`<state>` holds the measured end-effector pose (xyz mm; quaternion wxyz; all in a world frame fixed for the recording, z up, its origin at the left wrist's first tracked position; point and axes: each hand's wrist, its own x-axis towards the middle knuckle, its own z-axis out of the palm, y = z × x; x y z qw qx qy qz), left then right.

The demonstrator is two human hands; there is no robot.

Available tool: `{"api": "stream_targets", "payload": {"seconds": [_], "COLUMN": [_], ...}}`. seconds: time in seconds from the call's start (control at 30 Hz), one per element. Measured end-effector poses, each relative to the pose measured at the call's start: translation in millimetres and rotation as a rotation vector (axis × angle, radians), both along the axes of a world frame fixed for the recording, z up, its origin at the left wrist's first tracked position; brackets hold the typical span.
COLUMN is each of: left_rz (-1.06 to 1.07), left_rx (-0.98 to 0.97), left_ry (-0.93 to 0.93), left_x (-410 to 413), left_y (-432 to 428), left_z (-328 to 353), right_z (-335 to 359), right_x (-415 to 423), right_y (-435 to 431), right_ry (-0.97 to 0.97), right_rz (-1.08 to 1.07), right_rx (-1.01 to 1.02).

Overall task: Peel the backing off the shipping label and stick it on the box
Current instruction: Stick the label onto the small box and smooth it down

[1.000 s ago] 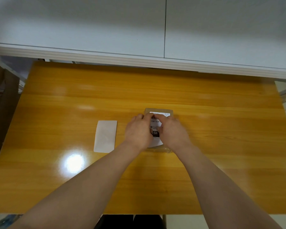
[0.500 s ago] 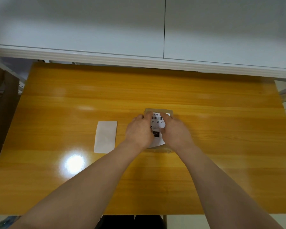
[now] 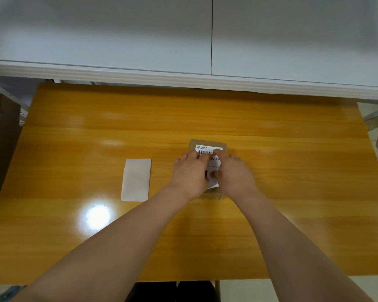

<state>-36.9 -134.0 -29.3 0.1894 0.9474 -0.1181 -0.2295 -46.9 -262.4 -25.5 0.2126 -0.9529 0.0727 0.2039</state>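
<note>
1. A small brown cardboard box (image 3: 205,142) sits on the glossy orange-yellow wooden counter (image 3: 292,192), a little right of the middle and closer to the far edge than to the near one.
2. A white shipping label with a black barcode (image 3: 205,147) lies on the box top, its printed far end uncovered near the box's far edge.
3. The left hand (image 3: 191,173) rests on the left part of the label, fingers stretched forward and laid flat, their tips reaching the barcode.
4. The right hand (image 3: 235,173) rests on the right part, its forefinger on the barcode's right end and its thumb pressed on the label lower down.
5. The two hands sit close together side by side, their fingers almost meeting over the label; neither one curls round anything.
6. A white corner of the label shows between the wrists at the box's near end; whether it lies flat cannot be told.
7. A plain white rectangular backing sheet (image 3: 136,179) lies flat on the counter left of the left hand, apart from it and the box.
8. A bright glare spot (image 3: 97,214) shines on the counter just in front of the sheet.
</note>
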Motion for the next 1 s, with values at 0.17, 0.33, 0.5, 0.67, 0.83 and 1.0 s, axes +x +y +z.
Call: {"api": "stream_targets", "payload": {"seconds": [0.17,0.33,0.5,0.67,0.83,1.0], "left_rz": [-0.019,-0.030,-0.022,-0.029,-0.088,-0.077], "left_rx": [0.017,0.021,0.020,0.004,-0.076,-0.181], "left_ry": [-0.004,0.004,-0.006,0.022,0.120,0.209], "left_x": [-3.1,-7.8,-9.1,-10.2,-1.0,3.0], "left_y": [1.0,-0.5,-1.8,-0.8,12.7,23.1], "left_z": [-1.9,-4.7,-7.2,-6.4,-6.0,-8.8], "right_z": [-0.9,-0.3,-0.1,0.3,0.5,0.5], "right_x": [-8.9,-16.6,-18.5,-20.1,-20.7,-20.4], "right_y": [-5.7,-12.1,-15.4,-15.5,-16.1,-15.0], "right_ry": [0.018,0.043,0.074,0.077,0.089,0.098], "right_rz": [-0.048,-0.034,-0.003,0.013,0.012,-0.002], "right_rx": [0.076,0.078,0.063,0.069,0.071,0.086]}}
